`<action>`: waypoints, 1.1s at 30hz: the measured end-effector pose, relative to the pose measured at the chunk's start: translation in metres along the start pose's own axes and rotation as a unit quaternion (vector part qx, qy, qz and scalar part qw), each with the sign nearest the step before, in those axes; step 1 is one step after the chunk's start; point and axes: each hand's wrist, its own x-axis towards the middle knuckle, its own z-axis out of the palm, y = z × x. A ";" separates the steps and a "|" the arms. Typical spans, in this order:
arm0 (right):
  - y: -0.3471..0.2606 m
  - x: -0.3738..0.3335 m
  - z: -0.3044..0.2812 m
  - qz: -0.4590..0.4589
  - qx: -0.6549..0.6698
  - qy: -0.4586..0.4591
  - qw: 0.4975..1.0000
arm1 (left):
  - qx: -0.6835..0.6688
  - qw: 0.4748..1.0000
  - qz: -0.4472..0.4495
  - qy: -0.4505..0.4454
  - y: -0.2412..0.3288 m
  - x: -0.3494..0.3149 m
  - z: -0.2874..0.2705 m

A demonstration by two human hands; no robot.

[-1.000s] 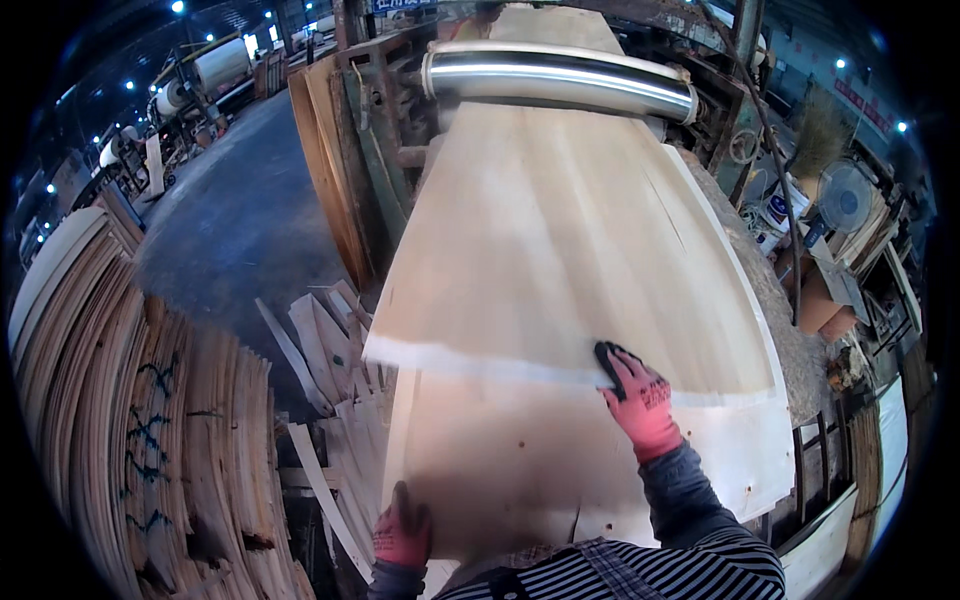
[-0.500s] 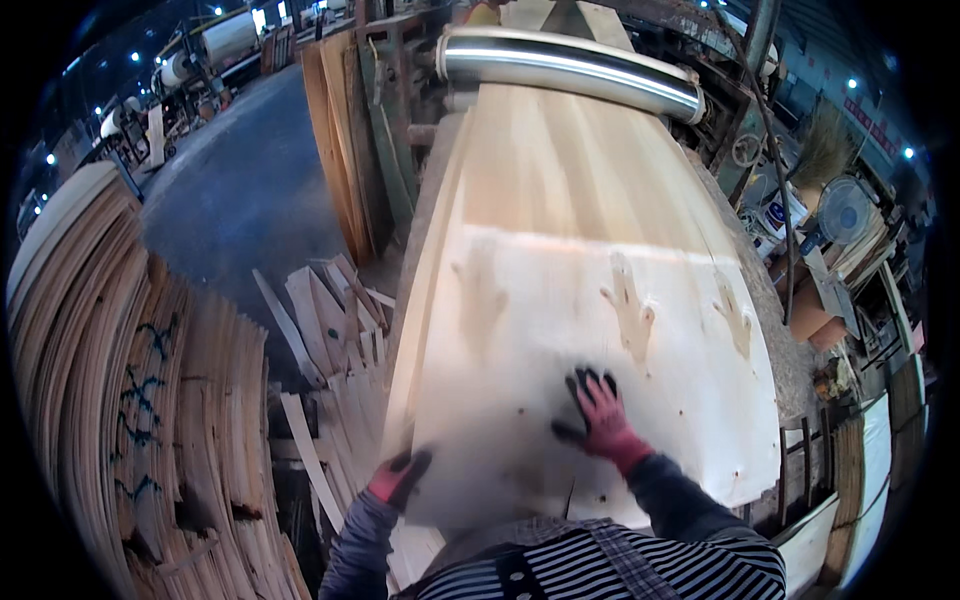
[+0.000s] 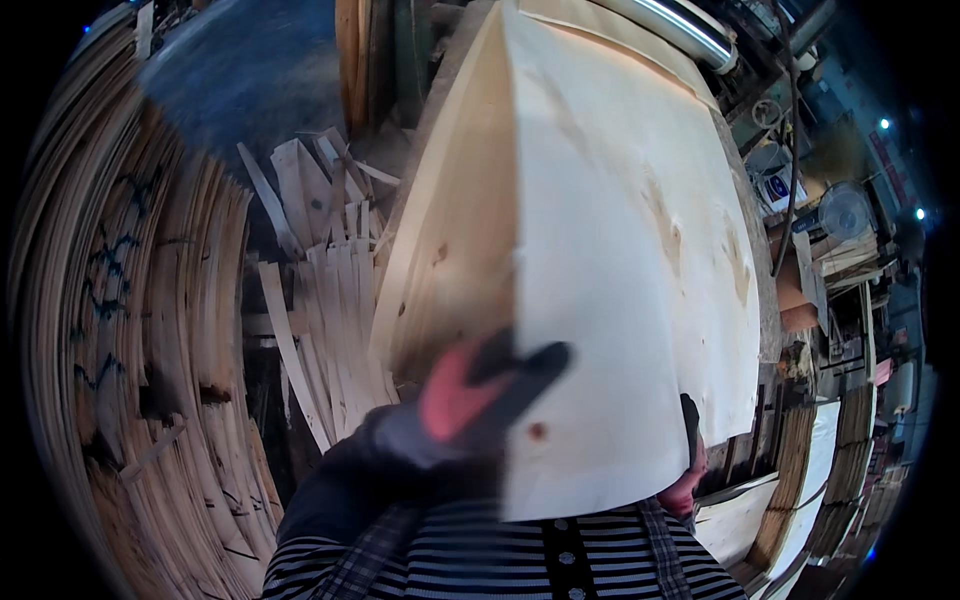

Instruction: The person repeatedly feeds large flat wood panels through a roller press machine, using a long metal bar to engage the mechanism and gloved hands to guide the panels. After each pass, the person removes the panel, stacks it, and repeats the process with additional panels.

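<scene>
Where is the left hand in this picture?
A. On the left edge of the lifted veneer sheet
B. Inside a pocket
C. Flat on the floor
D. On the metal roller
A: the gloved left hand grips the left edge of the pale veneer sheet, which is raised before the person.

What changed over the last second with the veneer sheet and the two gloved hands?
The top veneer sheet, earlier flat under both palms, is now lifted and swung up toward the person. The left hand has a grip on its left edge, the right hand on its lower right corner. The stack beneath and the scrap strips stayed put.
</scene>
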 end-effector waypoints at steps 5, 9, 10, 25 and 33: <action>-0.004 0.001 -0.010 -0.032 -0.190 -0.092 0.977 | 0.281 0.938 0.182 0.089 -0.089 -0.007 -0.078; 0.005 0.069 0.032 -0.056 -0.250 -0.123 0.959 | 0.626 0.748 0.094 0.199 -0.211 0.006 -0.113; 0.016 0.085 0.041 -0.071 -0.257 -0.118 0.957 | 0.840 0.506 0.100 0.169 -0.221 0.024 -0.111; 0.224 0.360 0.141 -0.063 -0.357 -0.053 0.931 | 0.462 0.819 -0.119 0.320 -0.192 0.064 -0.136; 0.135 0.254 0.143 -0.156 -0.209 -0.130 0.957 | 0.492 0.800 -0.105 0.326 -0.180 0.069 -0.149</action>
